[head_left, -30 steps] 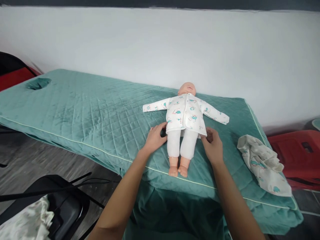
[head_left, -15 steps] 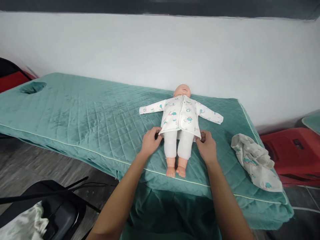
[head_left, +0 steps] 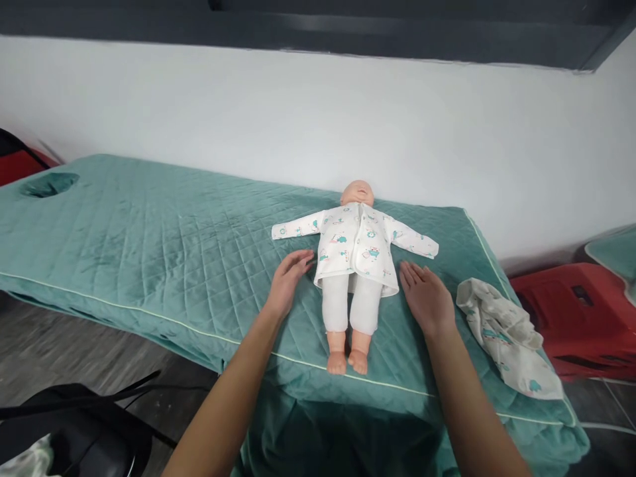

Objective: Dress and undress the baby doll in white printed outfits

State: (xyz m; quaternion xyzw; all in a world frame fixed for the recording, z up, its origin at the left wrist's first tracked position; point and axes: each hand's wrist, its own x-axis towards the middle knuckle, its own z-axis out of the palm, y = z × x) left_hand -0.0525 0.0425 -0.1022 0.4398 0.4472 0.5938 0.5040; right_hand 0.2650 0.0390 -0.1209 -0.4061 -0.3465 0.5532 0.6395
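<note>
A baby doll [head_left: 358, 192] lies on its back on the green quilted bed [head_left: 189, 265], its head toward the wall and its feet toward me. It wears a white printed jacket [head_left: 355, 248] with the sleeves spread out sideways, and white pants [head_left: 365, 308]. My left hand [head_left: 287, 281] is just left of the jacket's lower side, fingers stretched out and holding nothing. Right of the jacket, my right hand [head_left: 426, 298] is open, its fingers extended together near the hem. Neither hand grips the cloth.
A crumpled printed garment [head_left: 507, 338] lies at the bed's right end. Beyond it stands a red plastic object [head_left: 571, 318]. A black chair [head_left: 74, 430] holding cloth is at the lower left. The bed has a face hole [head_left: 50, 185] at its far left.
Both hands have let go of the jacket's lower corners and moved outward to either side of it. The camera view has tipped up slightly.
</note>
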